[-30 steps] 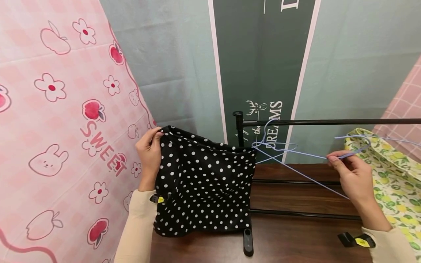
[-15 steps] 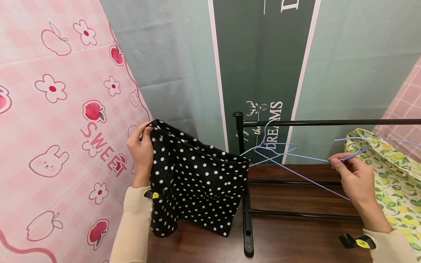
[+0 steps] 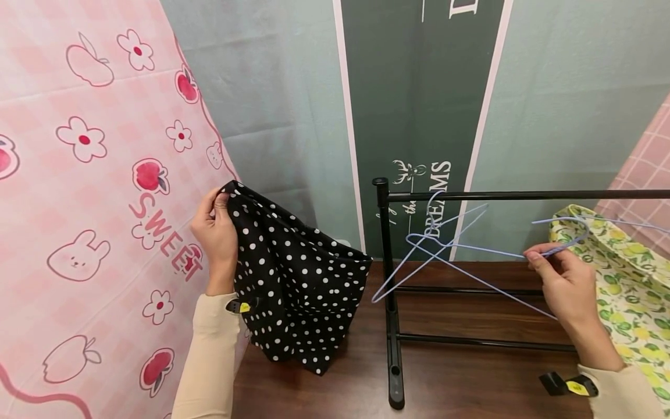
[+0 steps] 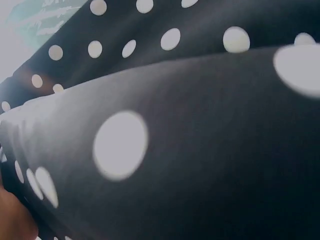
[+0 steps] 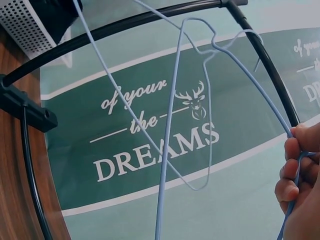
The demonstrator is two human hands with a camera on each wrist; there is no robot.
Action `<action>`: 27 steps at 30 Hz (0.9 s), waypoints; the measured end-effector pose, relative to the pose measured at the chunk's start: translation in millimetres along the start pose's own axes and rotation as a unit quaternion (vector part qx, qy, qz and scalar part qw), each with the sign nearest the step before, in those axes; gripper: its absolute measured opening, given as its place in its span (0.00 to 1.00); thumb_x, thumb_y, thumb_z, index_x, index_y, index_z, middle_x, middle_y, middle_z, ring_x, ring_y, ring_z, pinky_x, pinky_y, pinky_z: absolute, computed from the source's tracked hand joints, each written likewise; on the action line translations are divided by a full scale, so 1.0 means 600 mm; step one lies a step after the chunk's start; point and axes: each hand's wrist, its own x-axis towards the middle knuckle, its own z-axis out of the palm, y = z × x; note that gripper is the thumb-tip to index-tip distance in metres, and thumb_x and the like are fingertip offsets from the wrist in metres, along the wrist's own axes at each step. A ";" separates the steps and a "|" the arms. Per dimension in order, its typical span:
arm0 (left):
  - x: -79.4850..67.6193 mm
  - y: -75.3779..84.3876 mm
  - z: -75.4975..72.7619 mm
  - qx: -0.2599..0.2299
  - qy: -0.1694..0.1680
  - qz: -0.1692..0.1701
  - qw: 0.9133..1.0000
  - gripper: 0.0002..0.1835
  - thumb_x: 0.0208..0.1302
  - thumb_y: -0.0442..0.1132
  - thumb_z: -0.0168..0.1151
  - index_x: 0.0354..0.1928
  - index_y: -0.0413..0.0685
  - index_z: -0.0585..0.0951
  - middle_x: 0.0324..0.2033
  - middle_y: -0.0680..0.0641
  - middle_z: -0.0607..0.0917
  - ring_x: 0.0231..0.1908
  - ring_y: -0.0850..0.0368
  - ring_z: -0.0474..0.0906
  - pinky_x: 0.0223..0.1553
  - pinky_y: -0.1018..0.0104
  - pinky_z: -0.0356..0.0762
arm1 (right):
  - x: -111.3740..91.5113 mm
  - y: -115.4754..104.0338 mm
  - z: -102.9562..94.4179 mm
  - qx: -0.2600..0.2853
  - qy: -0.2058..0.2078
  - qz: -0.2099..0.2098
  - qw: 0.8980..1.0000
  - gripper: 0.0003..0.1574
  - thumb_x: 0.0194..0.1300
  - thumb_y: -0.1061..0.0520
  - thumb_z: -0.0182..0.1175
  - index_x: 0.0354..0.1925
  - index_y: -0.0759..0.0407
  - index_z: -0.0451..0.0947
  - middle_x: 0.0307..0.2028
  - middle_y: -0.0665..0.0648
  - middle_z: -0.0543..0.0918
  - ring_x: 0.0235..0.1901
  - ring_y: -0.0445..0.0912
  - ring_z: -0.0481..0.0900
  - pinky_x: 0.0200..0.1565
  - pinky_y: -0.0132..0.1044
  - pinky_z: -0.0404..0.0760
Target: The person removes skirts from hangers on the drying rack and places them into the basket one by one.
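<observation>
My left hand (image 3: 217,241) pinches the upper left corner of a black cloth with white polka dots (image 3: 298,273). The cloth hangs down in folds, its two-layered top edge sloping down to the right. Its dotted fabric fills most of the left wrist view. At the right, my right hand (image 3: 567,282) grips a blue wire hanger (image 3: 487,250) near its hook, the hanger's body pointing left. Behind it a second blue hanger (image 3: 394,278) hooks over the rack's top bar. The dotted cloth is apart from both hangers.
A black rack (image 3: 523,195) stands on the brown wooden surface (image 3: 445,378). Lemon-print fabric (image 3: 625,302) hangs at the right, beside the right hand. A white perforated basket (image 5: 30,20) shows in the right wrist view. A pink printed curtain (image 3: 115,203) is at the left.
My left hand has moved left and up, drawing the dotted cloth away from the hangers. The hanging hanger has swung into fuller view. My right hand has hardly moved.
</observation>
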 end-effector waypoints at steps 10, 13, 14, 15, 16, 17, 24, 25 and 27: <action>0.004 0.002 -0.003 0.007 0.022 -0.002 1.000 0.11 0.75 0.37 0.66 0.46 0.36 0.91 0.42 0.47 0.92 0.43 0.67 0.84 0.51 0.74 0.79 | 0.001 0.000 -0.003 -0.001 0.009 0.009 1.000 0.02 0.71 0.70 0.65 0.38 0.71 0.83 0.30 0.23 0.81 0.30 0.22 0.76 0.35 0.14 0.70; 0.005 0.003 -0.005 0.011 0.019 0.008 1.000 0.11 0.76 0.40 0.66 0.46 0.39 0.91 0.42 0.50 0.93 0.42 0.67 0.85 0.51 0.73 0.79 | 0.001 -0.004 -0.004 -0.007 0.013 0.007 1.000 0.03 0.72 0.69 0.65 0.37 0.67 0.84 0.30 0.22 0.80 0.30 0.22 0.75 0.35 0.14 0.68; 0.005 0.003 -0.005 0.012 0.017 0.012 1.000 0.12 0.76 0.41 0.66 0.47 0.39 0.91 0.42 0.50 0.93 0.42 0.67 0.85 0.51 0.73 0.79 | 0.001 -0.004 -0.005 -0.009 0.014 0.006 1.000 0.04 0.72 0.68 0.65 0.36 0.64 0.85 0.31 0.21 0.80 0.29 0.22 0.74 0.35 0.15 0.68; 0.006 0.003 -0.006 0.015 0.015 0.015 1.000 0.13 0.76 0.42 0.65 0.47 0.39 0.91 0.43 0.51 0.93 0.43 0.67 0.85 0.50 0.73 0.79 | 0.001 -0.004 -0.007 -0.011 0.016 0.004 1.000 0.05 0.72 0.68 0.66 0.36 0.63 0.85 0.31 0.20 0.80 0.29 0.22 0.73 0.35 0.15 0.67; 0.006 0.003 -0.006 0.016 0.014 0.017 1.000 0.13 0.76 0.42 0.65 0.48 0.40 0.91 0.43 0.51 0.93 0.43 0.67 0.85 0.51 0.73 0.80 | 0.001 -0.004 -0.008 -0.014 0.018 0.004 1.000 0.05 0.72 0.67 0.66 0.36 0.61 0.85 0.31 0.20 0.80 0.29 0.22 0.73 0.35 0.16 0.66; 0.006 0.004 -0.005 0.019 0.013 0.017 1.000 0.13 0.77 0.42 0.65 0.48 0.39 0.91 0.44 0.50 0.93 0.43 0.66 0.85 0.51 0.73 0.80 | 0.002 -0.003 -0.009 -0.018 0.019 0.002 1.000 0.05 0.72 0.67 0.66 0.36 0.60 0.85 0.31 0.19 0.79 0.28 0.22 0.72 0.35 0.16 0.65; 0.008 0.006 -0.001 0.015 0.017 -0.014 1.000 0.13 0.79 0.40 0.62 0.50 0.38 0.89 0.42 0.51 0.91 0.41 0.66 0.83 0.46 0.74 0.78 | 0.004 0.007 -0.019 -0.062 0.033 -0.006 0.997 0.05 0.71 0.64 0.68 0.35 0.62 0.85 0.30 0.12 0.76 0.29 0.16 0.70 0.35 0.17 0.62; 0.008 0.007 0.000 0.016 0.017 -0.014 1.000 0.13 0.80 0.39 0.61 0.50 0.35 0.89 0.41 0.52 0.89 0.40 0.66 0.82 0.44 0.75 0.77 | 0.004 0.008 -0.020 -0.072 0.034 -0.006 0.997 0.05 0.71 0.63 0.67 0.35 0.63 0.85 0.30 0.11 0.74 0.29 0.15 0.69 0.35 0.17 0.61; 0.008 0.008 0.003 0.013 0.019 -0.016 1.000 0.14 0.80 0.38 0.61 0.49 0.33 0.87 0.37 0.54 0.86 0.36 0.67 0.80 0.39 0.75 0.75 | 0.004 0.010 -0.021 -0.088 0.033 -0.010 0.995 0.06 0.71 0.62 0.67 0.36 0.65 0.85 0.29 0.10 0.72 0.27 0.13 0.67 0.34 0.17 0.60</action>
